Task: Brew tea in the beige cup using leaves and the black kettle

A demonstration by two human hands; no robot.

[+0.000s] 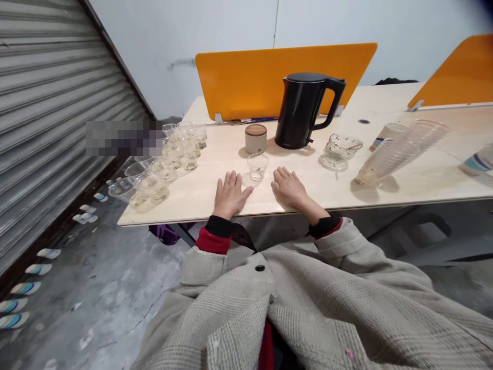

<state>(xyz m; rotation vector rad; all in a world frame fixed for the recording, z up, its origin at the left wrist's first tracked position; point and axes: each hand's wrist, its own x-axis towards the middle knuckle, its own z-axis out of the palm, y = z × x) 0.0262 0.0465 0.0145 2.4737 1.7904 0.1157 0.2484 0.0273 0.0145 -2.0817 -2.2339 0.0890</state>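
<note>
My left hand (230,195) lies flat on the light wooden table (215,149), palm down with its fingers spread. To the right, my right hand (288,188) also rests flat near the front edge, holding nothing. A clear plastic cup (257,167) stands upright between them, touched by neither hand. Just behind it is a small beige canister (256,140) with a wooden-looking lid. A black electric kettle (302,110) stands farther back on the right, its handle turned right. Beyond my right hand sits a ribbed glass bowl (341,150) with dark bits in it.
Several clear cups (169,172) with pale liquid crowd the table's left end. A tilted stack of clear cups (400,154) and patterned paper cups (479,160) are at the right. An orange divider (239,85) stands behind. Paper cups (26,288) line the floor by the shutter (50,103).
</note>
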